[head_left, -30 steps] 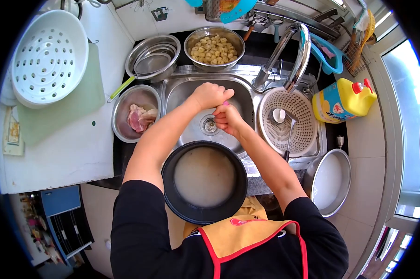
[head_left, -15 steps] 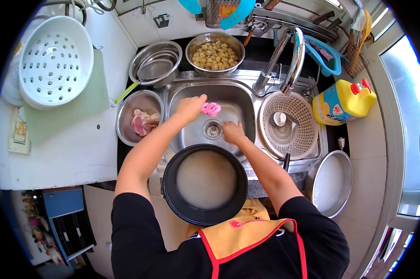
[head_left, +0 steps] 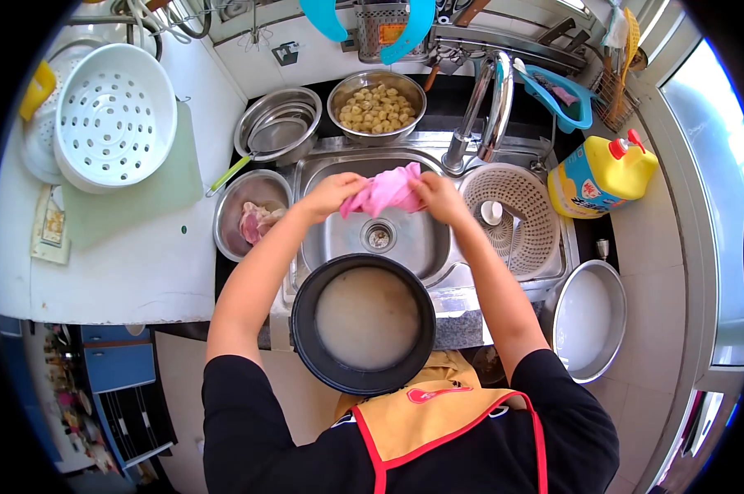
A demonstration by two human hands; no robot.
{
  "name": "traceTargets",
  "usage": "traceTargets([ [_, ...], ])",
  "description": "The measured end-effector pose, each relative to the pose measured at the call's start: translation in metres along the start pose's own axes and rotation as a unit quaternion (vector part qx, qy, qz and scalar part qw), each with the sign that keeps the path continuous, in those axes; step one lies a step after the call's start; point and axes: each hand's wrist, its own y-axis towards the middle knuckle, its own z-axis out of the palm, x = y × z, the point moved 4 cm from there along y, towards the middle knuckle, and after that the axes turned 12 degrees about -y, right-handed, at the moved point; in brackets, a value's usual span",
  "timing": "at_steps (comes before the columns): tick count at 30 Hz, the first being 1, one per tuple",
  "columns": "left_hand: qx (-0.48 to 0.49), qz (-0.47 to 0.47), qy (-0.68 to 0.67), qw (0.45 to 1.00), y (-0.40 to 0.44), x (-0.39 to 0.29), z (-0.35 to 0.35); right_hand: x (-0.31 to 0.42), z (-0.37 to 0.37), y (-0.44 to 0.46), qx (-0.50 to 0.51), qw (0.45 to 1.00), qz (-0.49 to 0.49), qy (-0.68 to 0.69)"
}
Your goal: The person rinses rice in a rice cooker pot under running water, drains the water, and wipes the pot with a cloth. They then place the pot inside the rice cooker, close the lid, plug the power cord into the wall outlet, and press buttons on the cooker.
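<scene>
A pink cloth (head_left: 388,189) is stretched between my two hands over the steel sink (head_left: 331,240). My left hand (head_left: 337,194) grips its left end, and my right hand (head_left: 440,198) pinches its right end. Below them, the black pot (head_left: 299,329) with cloudy liquid (head_left: 368,319) stands at the sink's front edge, between my forearms. The sink drain (head_left: 378,237) shows just under the cloth.
Left are a bowl of raw meat (head_left: 259,222), stacked bowls with a strainer (head_left: 278,136) and a white colander (head_left: 115,115). Behind is a bowl of round pieces (head_left: 377,109). Right are the faucet (head_left: 495,107), a beige basket (head_left: 532,193), a yellow bottle (head_left: 606,177) and a steel basin (head_left: 590,321).
The pink cloth was bunched and mostly hidden in my hands, then hung from my left hand alone. Now both hands hold it, opened out. My right hand has moved up and right.
</scene>
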Motion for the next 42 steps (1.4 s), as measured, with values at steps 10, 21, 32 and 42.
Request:
traceTargets([
  [10, -0.098, -0.062, 0.04, 0.992, -0.015, -0.021, 0.01, 0.012, -0.057, -0.014, 0.07, 0.995, -0.052, -0.045],
  [21, 0.224, 0.045, 0.129, 0.965, -0.002, -0.052, 0.128, 0.047, -0.099, -0.044, -0.038, 0.984, -0.144, -0.099],
  [32, 0.103, 0.391, 0.34, 0.849, 0.01, -0.076, 0.129, -0.057, -0.151, -0.087, -0.117, 0.878, 0.112, 0.45],
  [42, 0.362, 0.336, 0.426, 0.758, -0.054, -0.005, 0.289, -0.078, -0.05, -0.14, -0.2, 0.643, 0.052, 0.738],
])
